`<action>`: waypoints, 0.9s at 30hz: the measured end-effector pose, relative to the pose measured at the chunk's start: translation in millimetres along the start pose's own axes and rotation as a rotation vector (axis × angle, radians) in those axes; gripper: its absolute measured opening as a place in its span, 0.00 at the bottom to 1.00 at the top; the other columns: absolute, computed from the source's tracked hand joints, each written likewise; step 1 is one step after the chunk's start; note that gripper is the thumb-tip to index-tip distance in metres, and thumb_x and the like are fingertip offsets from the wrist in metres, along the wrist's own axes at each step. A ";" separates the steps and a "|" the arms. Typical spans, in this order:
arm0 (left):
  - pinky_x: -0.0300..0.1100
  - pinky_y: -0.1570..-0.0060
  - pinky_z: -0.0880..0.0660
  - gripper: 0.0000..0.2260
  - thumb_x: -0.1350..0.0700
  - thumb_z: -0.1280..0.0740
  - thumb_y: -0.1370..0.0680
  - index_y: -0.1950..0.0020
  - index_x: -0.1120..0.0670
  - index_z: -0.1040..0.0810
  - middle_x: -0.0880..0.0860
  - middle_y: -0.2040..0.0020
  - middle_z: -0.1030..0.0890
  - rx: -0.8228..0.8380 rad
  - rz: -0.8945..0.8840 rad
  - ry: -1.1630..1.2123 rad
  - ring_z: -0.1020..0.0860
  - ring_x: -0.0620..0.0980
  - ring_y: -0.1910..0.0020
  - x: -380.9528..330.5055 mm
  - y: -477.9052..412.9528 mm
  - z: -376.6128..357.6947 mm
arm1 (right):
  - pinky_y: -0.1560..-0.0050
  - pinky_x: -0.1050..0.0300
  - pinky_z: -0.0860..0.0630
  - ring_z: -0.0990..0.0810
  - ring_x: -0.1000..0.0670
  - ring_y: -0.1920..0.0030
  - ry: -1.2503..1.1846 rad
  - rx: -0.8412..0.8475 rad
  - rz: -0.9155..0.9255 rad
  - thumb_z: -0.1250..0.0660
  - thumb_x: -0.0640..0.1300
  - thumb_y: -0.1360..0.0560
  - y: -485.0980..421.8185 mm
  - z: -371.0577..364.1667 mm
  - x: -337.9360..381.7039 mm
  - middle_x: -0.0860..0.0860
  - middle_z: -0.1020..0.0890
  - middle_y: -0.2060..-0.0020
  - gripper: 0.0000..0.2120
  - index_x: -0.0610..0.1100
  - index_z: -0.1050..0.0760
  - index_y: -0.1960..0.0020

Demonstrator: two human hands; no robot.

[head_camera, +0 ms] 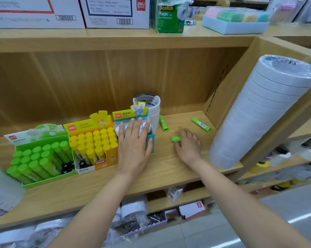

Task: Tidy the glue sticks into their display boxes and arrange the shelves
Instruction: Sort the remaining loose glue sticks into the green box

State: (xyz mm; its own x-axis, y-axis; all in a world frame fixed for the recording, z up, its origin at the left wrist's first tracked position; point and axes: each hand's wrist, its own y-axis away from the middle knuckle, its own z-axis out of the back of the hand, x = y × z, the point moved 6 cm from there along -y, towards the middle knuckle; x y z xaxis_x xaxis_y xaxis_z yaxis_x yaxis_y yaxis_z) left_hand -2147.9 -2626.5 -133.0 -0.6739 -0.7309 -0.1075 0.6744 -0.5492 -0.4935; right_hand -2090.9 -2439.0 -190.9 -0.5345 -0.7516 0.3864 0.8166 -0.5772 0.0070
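Three display boxes stand in a row on the wooden shelf (169, 169): a green box (43, 178) of green-capped sticks, a yellow box (101, 162) of yellow-capped sticks, and a teal-and-white box (150, 140) of white-capped sticks. My left hand (134, 142) lies flat over the top of the teal box, its fingers straight and its thumb down the box's right side. My right hand (188, 145) holds a green glue stick (176, 139) on the shelf board. Two more green glue sticks lie loose: one (163, 123) beside the tape rolls and one (201, 124) near the right wall.
A short stack of white tape rolls (149, 104) stands behind the teal box. A tall wrapped column of tape rolls (262, 113) leans at the right. Cartons and a Scotch tape pack (170, 15) sit on the shelf above. More stock fills the lower shelf.
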 end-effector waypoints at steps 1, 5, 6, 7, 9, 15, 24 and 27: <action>0.60 0.26 0.44 0.23 0.48 0.46 0.20 0.28 0.53 0.29 0.57 0.27 0.29 0.001 0.000 0.000 0.34 0.58 0.26 0.3 0.0 -0.2 | 0.27 0.47 0.46 0.46 0.43 0.23 -0.015 -0.027 0.011 0.39 0.47 0.21 0.3 2.3 1.3 0.47 0.46 0.21 0.31 0.48 0.47 0.21; 0.59 0.26 0.44 0.22 0.48 0.46 0.20 0.28 0.53 0.30 0.56 0.27 0.30 0.001 0.002 -0.003 0.35 0.58 0.26 1.5 0.2 -0.3 | 0.25 0.41 0.57 0.63 0.39 0.22 0.025 -0.073 -0.055 0.34 0.57 0.24 -14.0 12.1 -8.3 0.42 0.60 0.21 0.36 0.52 0.47 0.21; 0.59 0.26 0.44 0.22 0.48 0.45 0.20 0.28 0.53 0.30 0.56 0.27 0.30 -0.003 0.005 -0.005 0.35 0.58 0.26 1.4 0.3 -0.2 | 0.25 0.39 0.61 0.67 0.37 0.23 0.034 -0.064 -0.084 0.34 0.60 0.25 -20.1 12.9 -12.2 0.41 0.63 0.22 0.38 0.53 0.48 0.21; 0.59 0.25 0.44 0.22 0.48 0.45 0.20 0.28 0.53 0.30 0.56 0.27 0.30 -0.007 0.009 -0.007 0.35 0.57 0.26 1.2 0.3 -0.1 | 0.26 0.37 0.64 0.70 0.36 0.25 0.029 -0.052 -0.121 0.35 0.63 0.26 -26.2 13.2 -16.1 0.39 0.66 0.23 0.40 0.53 0.49 0.21; 0.59 0.25 0.44 0.22 0.48 0.44 0.20 0.28 0.53 0.29 0.56 0.28 0.29 -0.015 0.020 -0.005 0.35 0.57 0.27 0.5 0.2 -0.3 | 0.28 0.34 0.65 0.71 0.35 0.25 -0.011 -0.022 -0.212 0.36 0.66 0.26 -36.3 12.9 -24.1 0.37 0.66 0.23 0.41 0.53 0.49 0.21; 0.58 0.25 0.45 0.21 0.48 0.43 0.20 0.28 0.52 0.30 0.55 0.28 0.29 -0.025 0.035 0.001 0.34 0.56 0.27 2.8 0.4 -4.3 | 0.29 0.41 0.48 0.45 0.44 0.26 0.022 -0.098 -0.133 0.37 0.66 0.27 -39.2 10.7 -10.9 0.44 0.38 0.28 0.37 0.52 0.42 0.23; 0.58 0.25 0.45 0.22 0.47 0.43 0.20 0.28 0.52 0.30 0.54 0.28 0.29 -0.026 0.040 0.004 0.34 0.56 0.27 2.2 0.0 -3.5 | 0.38 0.51 0.39 0.33 0.45 0.34 0.044 -0.058 0.208 0.35 0.58 0.23 -29.4 1.5 5.8 0.47 0.28 0.38 0.28 0.56 0.37 0.25; 0.57 0.25 0.45 0.22 0.47 0.43 0.20 0.27 0.52 0.30 0.54 0.28 0.29 -0.025 0.039 0.006 0.34 0.55 0.28 1.7 0.3 -1.9 | 0.39 0.51 0.35 0.30 0.43 0.37 0.019 -0.045 0.276 0.33 0.52 0.23 -31.5 2.6 11.6 0.46 0.26 0.41 0.25 0.53 0.32 0.27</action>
State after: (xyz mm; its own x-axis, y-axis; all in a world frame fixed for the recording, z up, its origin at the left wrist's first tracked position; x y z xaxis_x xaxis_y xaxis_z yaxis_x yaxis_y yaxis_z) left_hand -2149.4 -2627.1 -134.9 -0.6493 -0.7489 -0.1326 0.6925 -0.5100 -0.5103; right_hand -2122.3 -2428.6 -184.2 -0.2979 -0.8877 0.3510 0.9215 -0.3635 -0.1372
